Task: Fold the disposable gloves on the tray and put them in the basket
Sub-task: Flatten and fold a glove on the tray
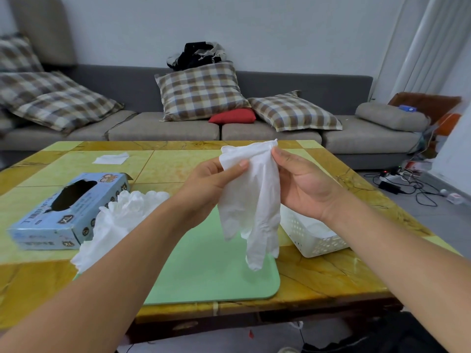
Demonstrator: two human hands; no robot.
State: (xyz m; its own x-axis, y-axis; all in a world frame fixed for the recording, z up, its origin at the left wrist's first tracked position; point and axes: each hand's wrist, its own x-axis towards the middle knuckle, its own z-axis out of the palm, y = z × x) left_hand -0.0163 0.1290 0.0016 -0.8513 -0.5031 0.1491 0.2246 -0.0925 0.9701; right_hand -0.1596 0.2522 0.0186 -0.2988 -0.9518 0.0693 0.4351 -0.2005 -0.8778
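A white disposable glove (252, 200) hangs in the air above the green tray (219, 271), cuff up and fingers down. My left hand (211, 184) pinches its cuff on the left side, and my right hand (300, 184) pinches the cuff on the right. A loose pile of white gloves (119, 220) lies on the tray's left end, partly behind my left forearm. The white perforated basket (311, 240) stands to the right of the tray, partly hidden by my right wrist, with something white inside it.
A blue glove box (66, 212) with an open top lies on the table at the left. A white tissue (110, 158) sits near the far edge. Behind the yellow tiled table (331, 276) is a grey sofa with checked cushions. Cables lie on the floor at right.
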